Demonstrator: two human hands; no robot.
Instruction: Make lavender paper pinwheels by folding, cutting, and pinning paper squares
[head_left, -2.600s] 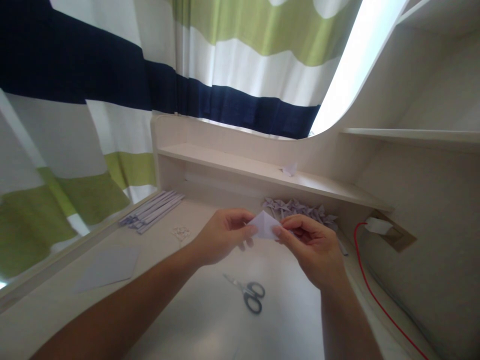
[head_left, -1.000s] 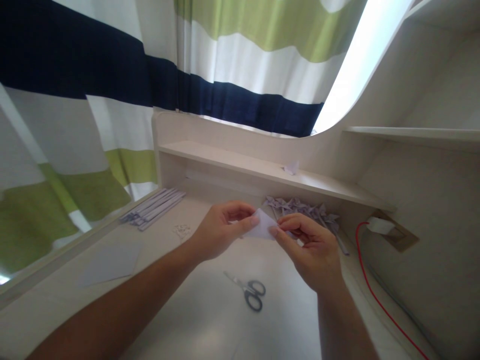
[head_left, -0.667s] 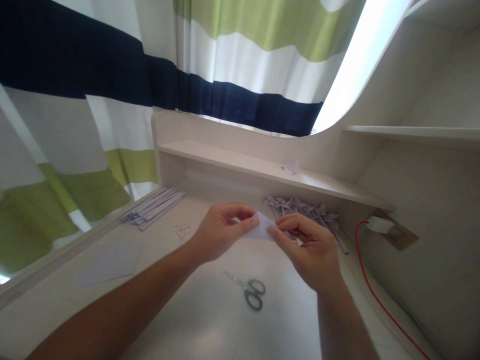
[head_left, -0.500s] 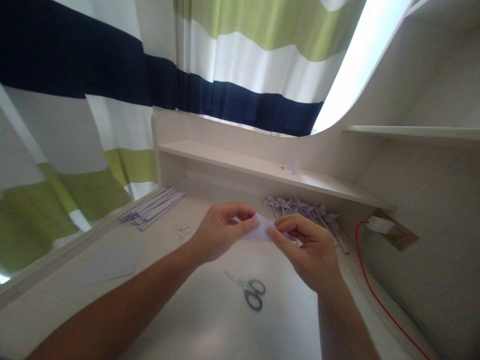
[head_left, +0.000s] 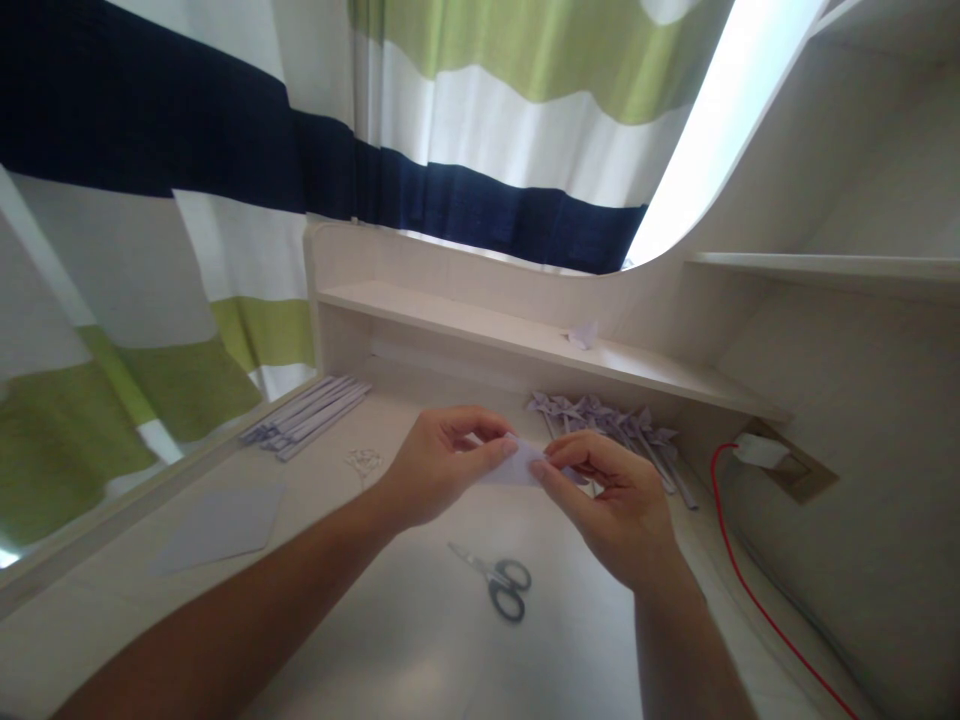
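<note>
A small pale lilac piece of paper (head_left: 504,470) is held up over the desk between both hands. My left hand (head_left: 442,460) is closed on its left part, thumb against the fingers. Pinching its right part, my right hand (head_left: 611,500) has thumb and forefinger close together near the paper's middle. The fingers hide some of the sheet. Below the hands, scissors (head_left: 491,580) with dark handles lie on the desk, blades pointing up and left.
Rolled paper sticks (head_left: 311,412) lie at the back left, near a cluster of small pins (head_left: 364,462). Flat paper sheets (head_left: 225,520) rest at the left. Paper pinwheels (head_left: 600,415) lie at the back right under a shelf (head_left: 480,325). A red cable (head_left: 739,570) runs down the right side.
My right thumb and fingers have shifted slightly left along the paper, and its upper edge appears lower. My left hand is nearly still.
</note>
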